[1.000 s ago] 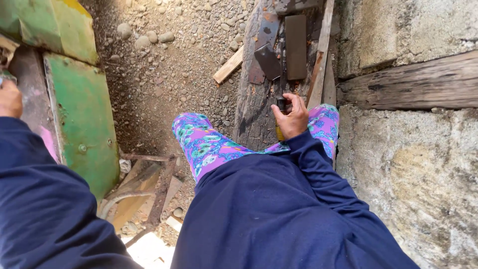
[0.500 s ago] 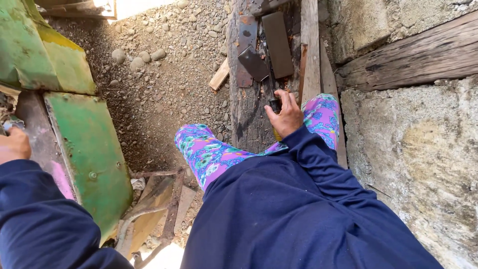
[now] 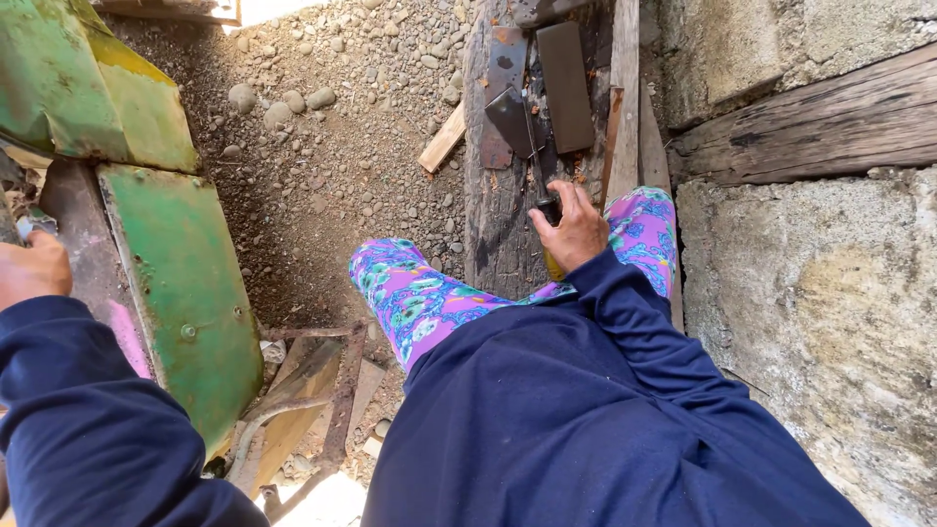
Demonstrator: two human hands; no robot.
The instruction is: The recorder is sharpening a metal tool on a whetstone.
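Your right hand (image 3: pixel 576 232) closes round a dark tool (image 3: pixel 549 208) above the worn plank (image 3: pixel 498 224); left hand (image 3: pixel 31 273) grips the green machine's edge (image 3: pixel 185 293), fingers hidden. Next, steady footing matters.

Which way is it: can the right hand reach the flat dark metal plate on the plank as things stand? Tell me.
Probably yes. The right hand, already gripping a small dark object, sits just below the flat dark metal plate on the same wooden plank, with nothing between them.

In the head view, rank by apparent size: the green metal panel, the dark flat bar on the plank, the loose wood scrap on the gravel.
1. Green metal panel, though it is nearer the camera.
2. Dark flat bar.
3. Wood scrap.
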